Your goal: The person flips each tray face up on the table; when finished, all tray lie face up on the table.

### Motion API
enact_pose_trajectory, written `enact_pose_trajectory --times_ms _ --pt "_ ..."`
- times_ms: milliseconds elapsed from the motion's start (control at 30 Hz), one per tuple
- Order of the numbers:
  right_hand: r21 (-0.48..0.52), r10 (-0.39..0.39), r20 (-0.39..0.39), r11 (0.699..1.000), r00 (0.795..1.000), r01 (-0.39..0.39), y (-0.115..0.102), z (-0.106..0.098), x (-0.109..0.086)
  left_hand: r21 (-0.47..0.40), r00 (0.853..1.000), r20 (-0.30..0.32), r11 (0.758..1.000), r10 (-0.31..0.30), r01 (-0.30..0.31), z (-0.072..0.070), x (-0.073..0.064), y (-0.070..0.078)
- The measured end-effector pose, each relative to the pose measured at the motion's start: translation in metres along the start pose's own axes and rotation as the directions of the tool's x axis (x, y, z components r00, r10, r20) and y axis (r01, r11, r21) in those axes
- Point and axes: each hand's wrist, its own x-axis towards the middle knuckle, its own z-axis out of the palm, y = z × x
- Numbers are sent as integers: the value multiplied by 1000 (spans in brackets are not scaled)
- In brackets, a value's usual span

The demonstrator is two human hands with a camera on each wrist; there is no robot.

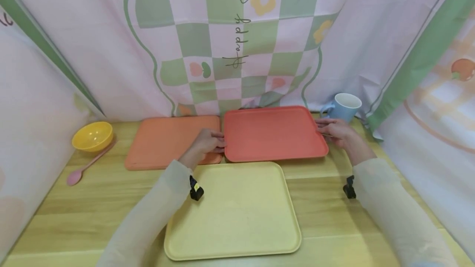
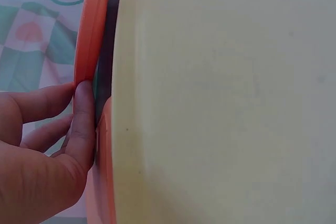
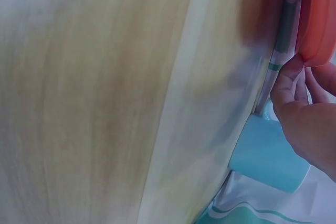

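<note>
A red rectangular tray (image 1: 274, 133) is held level between two hands at the back of the table. My left hand (image 1: 208, 141) grips its left short edge, the thumb and fingertips at the rim in the left wrist view. On the opposite short edge, my right hand (image 1: 335, 131) pinches the rim near a corner. The right wrist view shows the tray's end (image 3: 317, 19) raised off the wood, its shadow falling below. Beneath my left hand lies an orange tray (image 1: 163, 141). A pale yellow tray (image 1: 237, 213) lies in front, under my left forearm.
Just behind my right hand stands a light blue mug (image 1: 345, 108). At the far left are a yellow bowl (image 1: 92, 137) and a pink spoon (image 1: 76, 176) on the wooden table (image 1: 319, 226). A patterned curtain (image 1: 230, 44) hangs along the back edge.
</note>
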Motion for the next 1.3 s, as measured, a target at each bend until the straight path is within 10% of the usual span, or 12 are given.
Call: enact_pose_trajectory --times_ms 967,1300 --pt "120 30 49 992 998 -36 12 -21 21 94 997 -71 995 41 -34 21 15 4" --pt "97 54 39 994 998 -58 13 -21 25 282 988 -100 956 115 -82 23 18 1"
